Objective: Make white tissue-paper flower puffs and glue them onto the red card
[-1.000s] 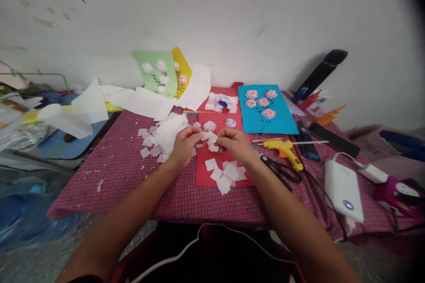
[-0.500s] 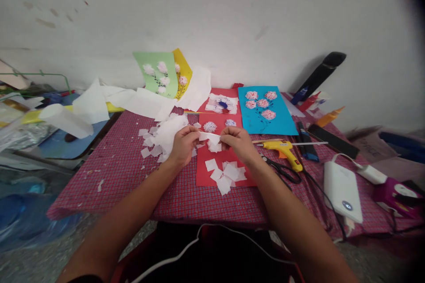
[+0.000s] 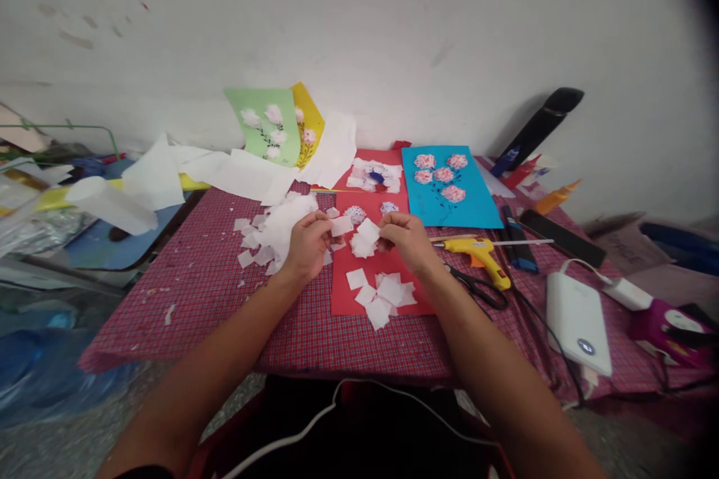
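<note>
Your left hand (image 3: 308, 245) now pinches a paper scrap (image 3: 341, 226), parted from the paper bunch (image 3: 365, 238) your right hand (image 3: 407, 241) grips; each handles separately.

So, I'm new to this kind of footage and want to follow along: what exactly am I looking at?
There's no machine here, just a person's bare left hand and right hand. The picture comes from a camera worn on the head, looking forward and down. On the checked tablecloth lie red paper, white paper squares, blue paper bearing pink-and-white flowers, a yellow glue gun and black scissors. The left hand pinches a white slip; the right holds a white paper bunch by its edge.
</note>
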`<state>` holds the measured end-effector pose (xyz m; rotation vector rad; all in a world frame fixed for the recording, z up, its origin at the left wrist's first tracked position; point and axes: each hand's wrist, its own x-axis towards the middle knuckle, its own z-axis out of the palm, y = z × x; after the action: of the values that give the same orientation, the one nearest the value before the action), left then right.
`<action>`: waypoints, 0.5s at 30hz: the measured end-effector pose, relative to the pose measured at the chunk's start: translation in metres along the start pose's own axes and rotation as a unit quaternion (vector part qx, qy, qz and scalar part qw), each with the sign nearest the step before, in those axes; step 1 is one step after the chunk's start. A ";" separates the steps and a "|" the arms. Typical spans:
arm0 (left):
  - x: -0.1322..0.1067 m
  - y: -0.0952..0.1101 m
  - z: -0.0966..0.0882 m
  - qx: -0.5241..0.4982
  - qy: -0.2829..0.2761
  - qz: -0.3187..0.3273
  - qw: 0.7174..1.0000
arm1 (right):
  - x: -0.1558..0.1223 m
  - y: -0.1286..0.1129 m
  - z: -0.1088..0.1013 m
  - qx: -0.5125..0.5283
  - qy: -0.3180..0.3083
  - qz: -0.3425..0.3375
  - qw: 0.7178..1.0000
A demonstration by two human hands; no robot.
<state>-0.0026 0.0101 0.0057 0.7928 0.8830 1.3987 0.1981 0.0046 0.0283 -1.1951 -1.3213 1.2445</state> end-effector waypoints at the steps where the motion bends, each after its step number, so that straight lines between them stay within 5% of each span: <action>1: 0.000 -0.001 -0.001 0.006 0.003 0.001 1.000 | 0.001 0.001 0.000 0.003 0.015 -0.006 1.000; 6: -0.002 -0.004 -0.002 0.188 0.001 0.102 0.977 | 0.005 0.003 -0.002 0.066 0.129 -0.038 0.989; 11: -0.006 -0.007 -0.002 0.467 -0.103 0.303 0.824 | 0.006 0.004 -0.002 0.066 0.126 -0.045 0.989; 15: -0.005 -0.014 -0.004 0.567 -0.201 0.317 0.734 | 0.005 0.004 -0.001 0.060 0.106 -0.046 0.992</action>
<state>0.0006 0.0050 -0.0085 2.4287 1.1356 1.0167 0.1985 0.0097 0.0248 -1.1350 -1.1175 1.0840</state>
